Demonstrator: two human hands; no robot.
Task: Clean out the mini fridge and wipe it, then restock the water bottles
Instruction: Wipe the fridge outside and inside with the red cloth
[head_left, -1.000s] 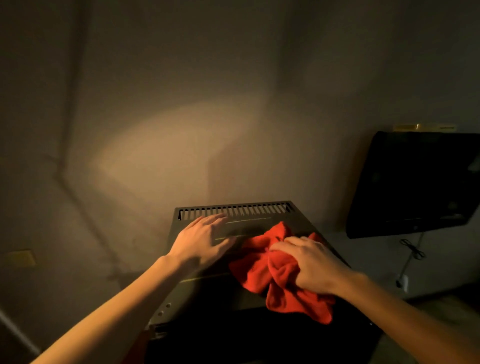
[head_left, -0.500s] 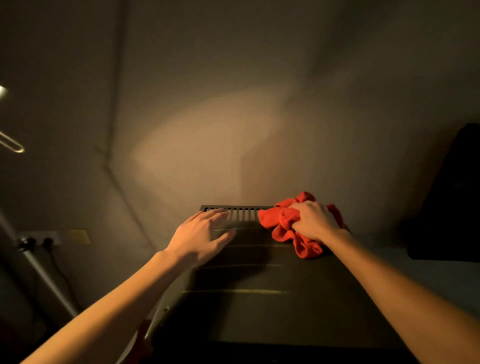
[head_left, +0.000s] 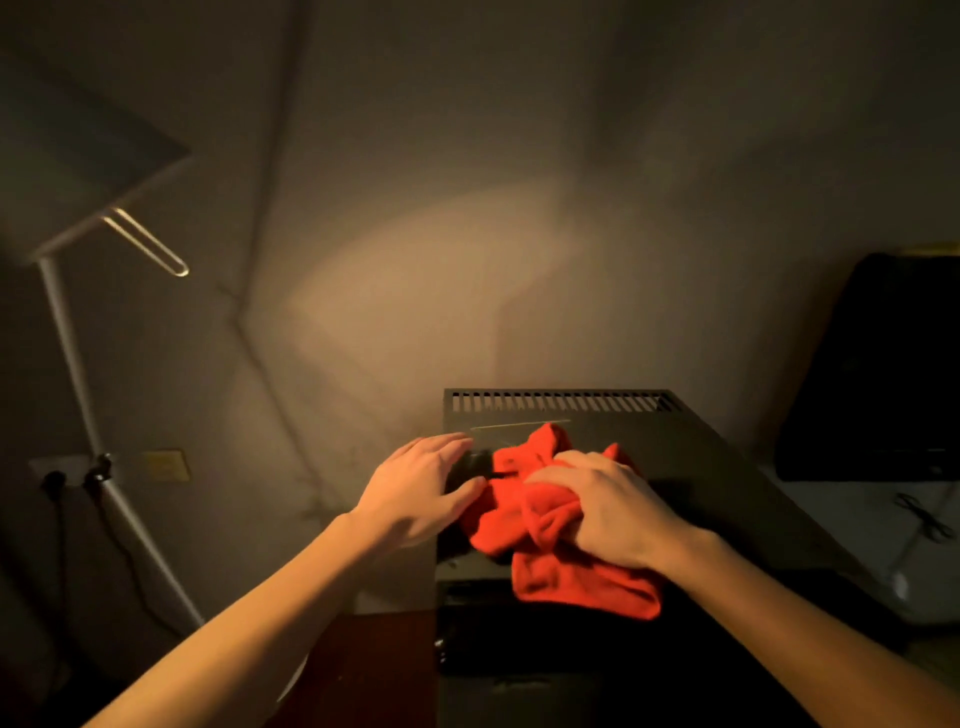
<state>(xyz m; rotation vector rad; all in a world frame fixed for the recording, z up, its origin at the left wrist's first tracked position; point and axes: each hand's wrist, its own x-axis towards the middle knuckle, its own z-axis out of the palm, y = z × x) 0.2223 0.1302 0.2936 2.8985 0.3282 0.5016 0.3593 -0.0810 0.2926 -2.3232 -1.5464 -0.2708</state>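
A dark mini fridge stands against the wall, seen from above, with a row of vent slots along its back edge. A bunched red cloth lies on its top near the front left. My right hand grips the cloth, fingers curled into its folds. My left hand rests flat on the fridge's left top edge, fingers straight, right beside the cloth. No water bottles are in view.
A white floor lamp leans at the left, with a wall socket and plugs beside its pole. A black screen sits at the right on a pale surface. The room is dim.
My right hand has dragged the red cloth from the back of the fridge top toward the front left. The left hand stays flat on the left edge. The view shifted.
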